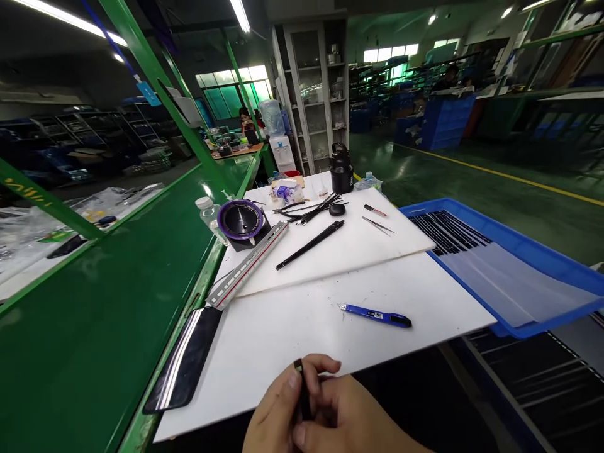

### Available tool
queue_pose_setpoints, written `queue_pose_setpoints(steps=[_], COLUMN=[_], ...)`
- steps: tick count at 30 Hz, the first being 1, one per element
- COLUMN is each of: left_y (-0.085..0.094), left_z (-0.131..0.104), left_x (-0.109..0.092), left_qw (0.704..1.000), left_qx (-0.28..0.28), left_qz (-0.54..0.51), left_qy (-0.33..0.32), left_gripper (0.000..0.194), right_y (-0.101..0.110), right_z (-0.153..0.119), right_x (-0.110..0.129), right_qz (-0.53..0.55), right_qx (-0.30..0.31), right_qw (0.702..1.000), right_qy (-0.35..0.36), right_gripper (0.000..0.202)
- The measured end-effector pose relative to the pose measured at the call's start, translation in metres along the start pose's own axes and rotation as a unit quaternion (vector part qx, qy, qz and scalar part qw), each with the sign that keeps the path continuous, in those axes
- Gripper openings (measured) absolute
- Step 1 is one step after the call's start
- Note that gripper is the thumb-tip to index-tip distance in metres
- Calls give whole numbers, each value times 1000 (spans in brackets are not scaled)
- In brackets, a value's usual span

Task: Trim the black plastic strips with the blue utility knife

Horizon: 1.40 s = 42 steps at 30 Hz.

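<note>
Both my hands meet at the bottom centre, just off the near edge of the white board (pixel 264 352). Between them is a narrow black strip (pixel 303 391), held upright. My left hand (pixel 276 412) pinches it from the left with the thumb near its top end. My right hand (pixel 342 412) has its fingers curled round the strip from the right. Beyond the hands a blue utility knife (pixel 376 315) lies on the board. Farther back, a long black strip (pixel 310 244) rests on a white foam sheet (pixel 372 248), with tweezers (pixel 378 226) to its right.
A metal ruler (pixel 248 266) lies along the left side, near a round purple-rimmed device (pixel 241 219) and a clear bottle (pixel 207 214). A black flask (pixel 341 168) stands at the back. A blue tray (pixel 557 255) with black strips is at right. Two people are far off.
</note>
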<state>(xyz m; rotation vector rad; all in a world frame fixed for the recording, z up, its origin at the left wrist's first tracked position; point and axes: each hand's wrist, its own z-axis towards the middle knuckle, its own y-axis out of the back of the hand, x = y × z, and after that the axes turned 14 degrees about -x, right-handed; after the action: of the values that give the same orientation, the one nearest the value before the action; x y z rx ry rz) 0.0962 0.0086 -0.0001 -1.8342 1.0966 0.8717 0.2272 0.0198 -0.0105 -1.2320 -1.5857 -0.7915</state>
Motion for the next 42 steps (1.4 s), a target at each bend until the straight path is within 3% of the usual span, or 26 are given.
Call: queue_pose_setpoints(steps=[1,6,9,13,18,23,30,38,42], left_y=[3,23,31,32,31,35,37,35,33], left_z=[4,26,31,31,33,43,47,49,48], left_x=[0,-20,-33,-36,-32,-29,-25,-24,-23], left_qw=[999,985,982,978,971,966,960,959,958], left_qx=[-11,11,34,66,82,64,41,36,36], left_qz=[-30,-165,-185,-196,-212,-213,-231,-233,-235], left_qy=[-8,-41,-26,6,78,134,154,159,160], left_gripper=[37,35,35,37,33,33,30,30,31], right_y=[4,29,47,66,72,71,71,70,70], right_z=[0,-4,-8,-15,-10,-1,1,4,2], right_x=[-4,-25,-27,-14,-4,-4,2,-2,-2], right_qz=[6,119,277,466,546,552,522,551,550], right_qx=[23,107,158,187,173,169,198,178,169], right_qw=[1000,986,947,864,819,816,830,815,818], right_qy=[-8,-50,-51,28,25,12,18,7,3], right_gripper=[11,90,108,102,102,105,106,78,76])
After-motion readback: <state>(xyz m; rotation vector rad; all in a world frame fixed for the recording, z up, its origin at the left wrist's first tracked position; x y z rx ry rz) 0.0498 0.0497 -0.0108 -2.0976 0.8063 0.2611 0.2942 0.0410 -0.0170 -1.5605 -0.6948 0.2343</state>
